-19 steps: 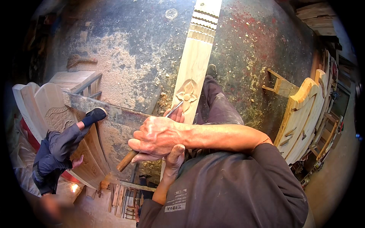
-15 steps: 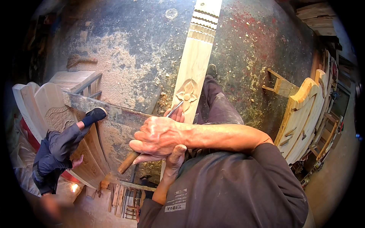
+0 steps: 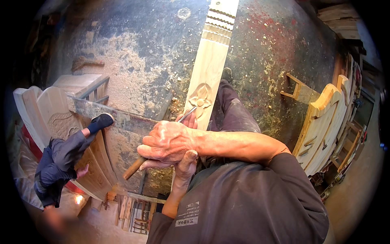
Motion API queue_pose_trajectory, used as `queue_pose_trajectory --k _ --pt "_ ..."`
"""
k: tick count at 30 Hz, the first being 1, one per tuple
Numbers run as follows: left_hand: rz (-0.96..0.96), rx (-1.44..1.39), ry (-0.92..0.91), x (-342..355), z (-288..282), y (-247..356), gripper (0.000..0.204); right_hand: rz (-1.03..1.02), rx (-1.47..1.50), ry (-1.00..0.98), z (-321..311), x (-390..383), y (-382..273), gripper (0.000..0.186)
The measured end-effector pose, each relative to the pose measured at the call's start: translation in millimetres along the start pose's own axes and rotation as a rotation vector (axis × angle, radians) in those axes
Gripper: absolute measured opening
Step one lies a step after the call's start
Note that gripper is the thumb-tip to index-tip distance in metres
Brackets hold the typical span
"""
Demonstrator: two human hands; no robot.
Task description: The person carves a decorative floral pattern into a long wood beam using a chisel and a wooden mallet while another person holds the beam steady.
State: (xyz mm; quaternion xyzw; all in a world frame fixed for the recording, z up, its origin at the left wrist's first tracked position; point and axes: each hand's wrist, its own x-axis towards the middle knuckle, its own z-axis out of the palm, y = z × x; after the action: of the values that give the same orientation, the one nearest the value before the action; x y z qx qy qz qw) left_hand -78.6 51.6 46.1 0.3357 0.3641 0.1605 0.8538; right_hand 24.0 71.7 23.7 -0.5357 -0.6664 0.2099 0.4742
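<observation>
A pale wooden board (image 3: 207, 67) runs away from me, with a four-petalled flower (image 3: 200, 100) carved in relief and wavy grooves across its far part. My right hand (image 3: 167, 141) is closed round the wooden handle of a carving chisel (image 3: 131, 171), whose butt sticks out to the lower left. The slim metal blade slants up to the flower's near left side, its tip at the carving. My left hand (image 3: 186, 164) lies beneath the right one, thumb up; its fingertips show beside the blade, against the board. The right hand hides most of the left hand's grip.
At the left sits another person (image 3: 61, 162) beside carved curved panels (image 3: 61, 118). A worn plank (image 3: 122, 118) lies by my left side. Wooden panels (image 3: 321, 134) with tools on them and a small wooden stool (image 3: 300, 89) stand at right. Shavings litter the dark floor (image 3: 134, 36).
The chisel's butt and my hands have shifted slightly up and to the left. Its tip has moved a little along the flower's near left side.
</observation>
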Motion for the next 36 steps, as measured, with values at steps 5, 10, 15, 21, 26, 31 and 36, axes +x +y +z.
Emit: queue_pose_trajectory --k 5,10,15,21,26,31,36 --pt "-0.013 -0.002 0.009 -4 -2 2 0.127 0.020 0.017 0.008 1 2 1 0.044" --pt "-0.032 -0.017 0.020 -4 0 5 0.127 0.032 -0.003 -0.007 6 1 2 0.045" --pt "-0.063 -0.041 0.021 -2 0 7 0.127 0.067 -0.064 -0.023 18 -6 5 0.045" --pt "-0.092 -0.103 0.024 0 2 11 0.128 0.084 -0.022 -0.024 21 -7 9 0.044" --pt "-0.108 -0.131 -0.025 1 -6 6 0.127 0.034 -0.084 0.004 14 -4 10 0.045" --pt "-0.002 -0.105 -0.085 -1 -17 -13 0.122 -0.095 -0.111 -0.003 -5 0 -17 0.044" --pt "0.015 -0.060 -0.058 -1 -12 -16 0.120 -0.059 -0.046 0.000 3 -3 -9 0.045"
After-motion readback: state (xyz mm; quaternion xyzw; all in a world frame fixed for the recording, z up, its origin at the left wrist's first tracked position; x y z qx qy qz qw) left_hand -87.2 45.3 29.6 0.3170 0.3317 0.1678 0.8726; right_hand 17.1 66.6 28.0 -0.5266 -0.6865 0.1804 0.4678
